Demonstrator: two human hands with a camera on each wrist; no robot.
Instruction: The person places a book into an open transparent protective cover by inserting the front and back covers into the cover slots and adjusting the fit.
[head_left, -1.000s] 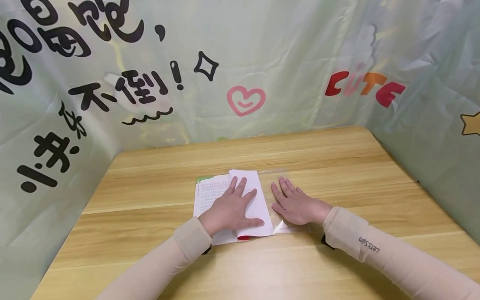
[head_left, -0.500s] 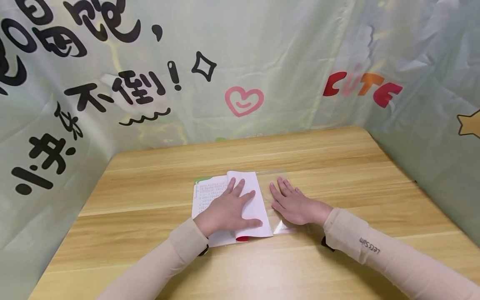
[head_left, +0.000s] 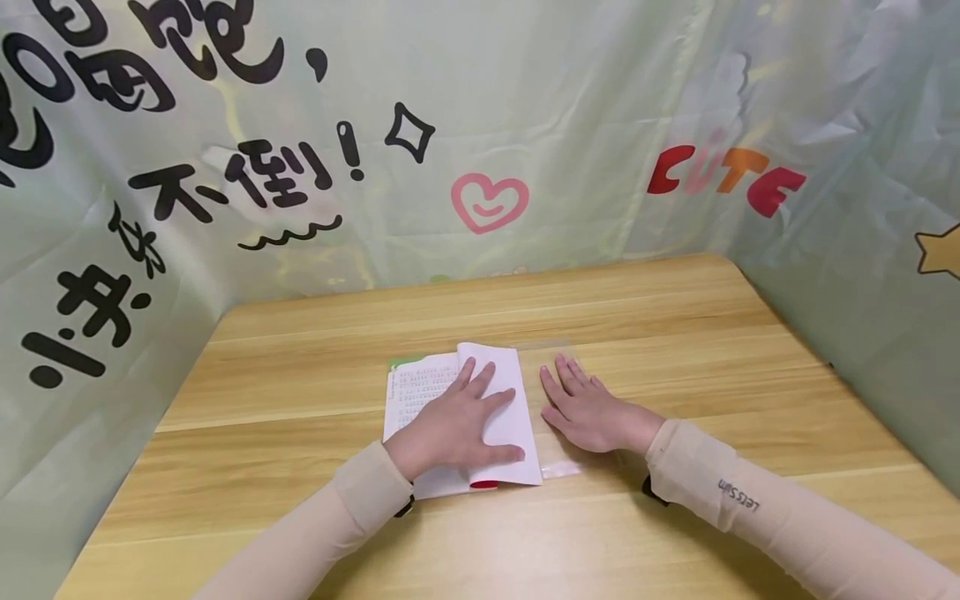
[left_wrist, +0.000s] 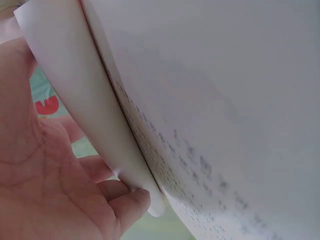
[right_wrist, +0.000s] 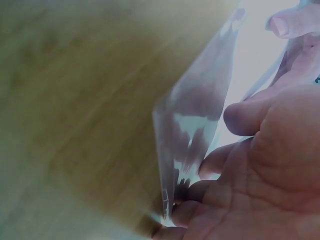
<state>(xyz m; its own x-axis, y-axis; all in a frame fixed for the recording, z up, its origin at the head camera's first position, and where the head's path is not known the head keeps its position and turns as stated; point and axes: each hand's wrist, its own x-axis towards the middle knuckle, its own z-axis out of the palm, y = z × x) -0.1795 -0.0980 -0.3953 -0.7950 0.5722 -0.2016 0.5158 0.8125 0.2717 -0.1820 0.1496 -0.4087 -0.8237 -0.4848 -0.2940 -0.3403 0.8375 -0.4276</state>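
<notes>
An open booklet lies on the table, its printed left page [head_left: 423, 392] partly under my left hand [head_left: 450, 425]. That hand rests with spread fingers on a white blank leaf [head_left: 516, 429], which bulges up in a fold over the booklet; a bit of red [head_left: 483, 484] shows beneath its near edge. To the right, a clear plastic book cover [head_left: 561, 469] sticks out past the leaf. My right hand [head_left: 596, 417] lies on this plastic with fairly straight fingers. In the right wrist view, the clear sheet [right_wrist: 200, 107] runs under the fingers. How the cover joins the booklet is hidden.
The wooden table [head_left: 300, 467] extends around the booklet on every side. A printed cloth [head_left: 570, 108] hangs along the table's back and both sides.
The white leaf's near edge and the plastic have shifted slightly toward me. My left hand has slid a little the same way; the right hand has barely moved.
</notes>
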